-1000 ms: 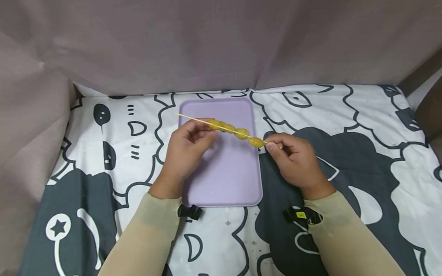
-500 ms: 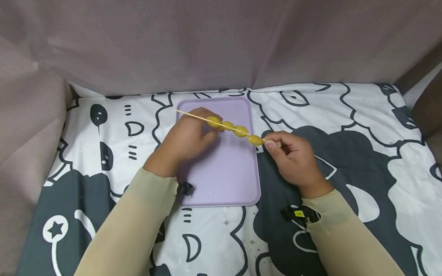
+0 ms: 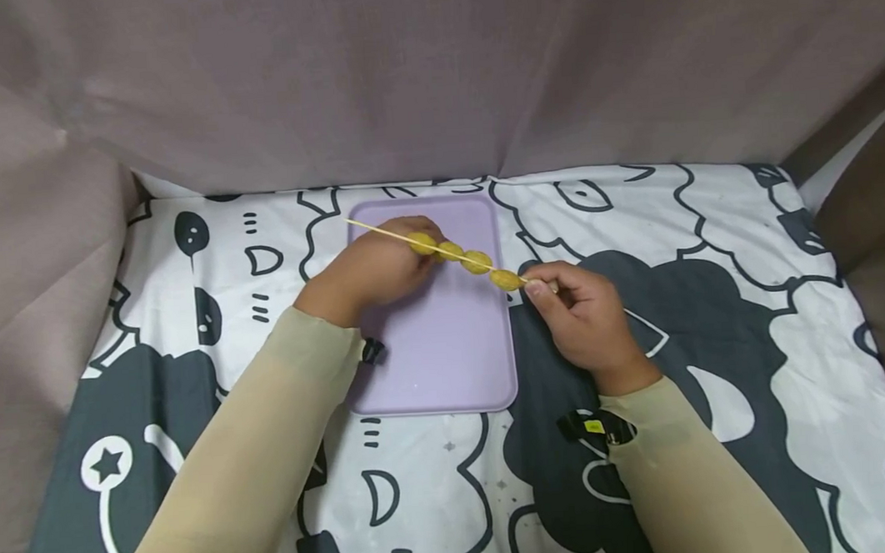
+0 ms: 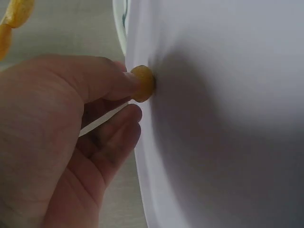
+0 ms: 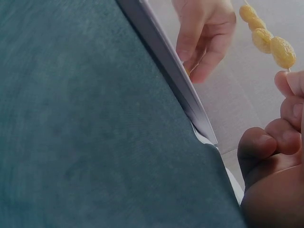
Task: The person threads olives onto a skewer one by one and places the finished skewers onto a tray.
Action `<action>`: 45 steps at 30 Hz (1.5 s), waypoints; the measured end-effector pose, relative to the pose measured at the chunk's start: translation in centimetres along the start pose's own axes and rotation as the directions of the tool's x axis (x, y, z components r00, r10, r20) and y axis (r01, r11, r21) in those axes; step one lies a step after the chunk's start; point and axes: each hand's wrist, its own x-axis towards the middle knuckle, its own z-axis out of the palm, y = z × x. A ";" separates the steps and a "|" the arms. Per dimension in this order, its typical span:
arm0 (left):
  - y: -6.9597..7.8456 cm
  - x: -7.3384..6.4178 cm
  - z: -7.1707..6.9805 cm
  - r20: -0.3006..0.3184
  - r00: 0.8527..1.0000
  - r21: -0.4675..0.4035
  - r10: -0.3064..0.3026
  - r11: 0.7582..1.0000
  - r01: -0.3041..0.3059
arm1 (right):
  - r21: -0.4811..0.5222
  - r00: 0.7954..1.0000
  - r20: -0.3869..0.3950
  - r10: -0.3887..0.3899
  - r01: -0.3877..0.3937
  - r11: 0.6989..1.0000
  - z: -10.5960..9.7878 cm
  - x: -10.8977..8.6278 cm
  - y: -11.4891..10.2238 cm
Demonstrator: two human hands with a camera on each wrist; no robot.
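Observation:
My right hand (image 3: 583, 323) pinches the right end of a thin wooden skewer (image 3: 380, 231) between thumb and forefinger. Several yellow, wrinkled oval pieces (image 3: 477, 262) are threaded along it, and its bare left end slants up over the left hand. My left hand (image 3: 382, 267) reaches down behind the skewer to the lilac tray (image 3: 447, 368). The left wrist view shows its thumb and fingers pinching another yellow oval piece (image 4: 144, 83) right at the tray's surface. From the head view that piece is hidden under the hand.
A black-and-white cartoon cloth (image 3: 424, 495) lies under the tray. Grey-brown fabric (image 3: 328, 90) hangs behind and to the left of the work area. Each wrist wears a black camera strap (image 3: 596, 427).
My left hand let go of the skewered pieces, turned over and reached down to the tray, where it now pinches another yellow piece. The right hand holds the skewer nearly still.

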 end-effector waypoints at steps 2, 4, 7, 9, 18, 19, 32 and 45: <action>0.1 0.0 0.1 0.012 0.999 -0.018 -0.035 0.999 0.035 | 0.008 1.000 -0.001 -0.001 0.001 1.000 0.1 0.0 0.0; 0.1 0.1 0.2 0.022 0.997 -0.028 -0.075 0.997 0.075 | 0.012 1.000 -0.001 -0.003 0.003 1.000 0.1 0.0 0.0; 0.0 0.0 0.2 0.022 0.993 -0.032 -0.116 0.993 0.116 | 0.011 1.000 0.001 -0.006 0.006 1.000 0.2 0.1 0.0; -0.1 -0.1 0.2 0.016 0.993 -0.030 -0.121 0.992 0.121 | 0.011 1.000 0.005 -0.009 0.009 1.000 0.2 0.1 0.1; -1.3 -1.0 1.2 -0.014 0.988 -0.067 -0.156 0.986 0.155 | 0.003 1.000 0.002 -0.019 0.019 1.000 0.3 0.1 0.0; -1.3 -1.2 1.2 -0.024 0.987 -0.094 -0.161 0.983 0.158 | 0.003 1.000 0.003 -0.020 0.020 1.000 0.3 0.1 0.0; 0.2 -3.7 1.3 -0.125 0.960 -0.486 -0.250 0.859 0.160 | 0.003 1.000 -0.004 -0.023 0.023 1.000 0.3 0.0 0.0; 1.4 -5.4 2.3 -0.106 0.905 -0.937 -0.412 0.346 0.048 | 0.028 1.000 -0.014 -0.010 0.010 1.000 0.1 0.0 0.0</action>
